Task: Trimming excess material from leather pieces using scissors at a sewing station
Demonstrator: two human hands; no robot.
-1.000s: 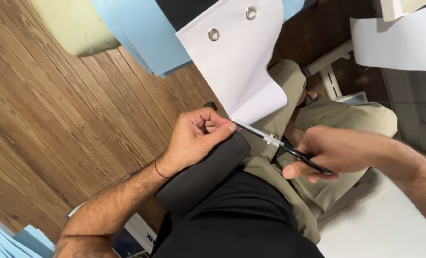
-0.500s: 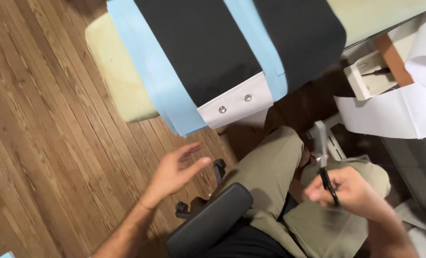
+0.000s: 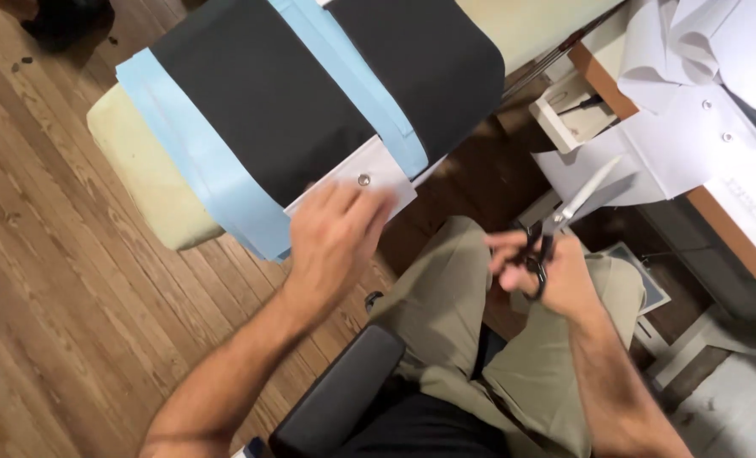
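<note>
Fingers of right hand [image 3: 556,276] grip scissors [image 3: 565,222], blades pointing up-right; left hand [image 3: 331,233] spread.

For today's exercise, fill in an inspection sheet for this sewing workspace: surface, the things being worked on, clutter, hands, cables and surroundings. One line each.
Surface: padded cream board, draped with fabric; wooden floor below.
Job's things: white fabric piece with a metal snap, at the edge of black fabric and light blue fabric; scissors, blades pointing up and away.
Clutter: white fabric pieces with snaps piled on the wooden table at right.
Hands: left hand rests on the white piece; right hand holds the scissors by the handles.
Cables: nothing seen.
Surroundings: black chair armrest; the person's own khaki trousers.
</note>
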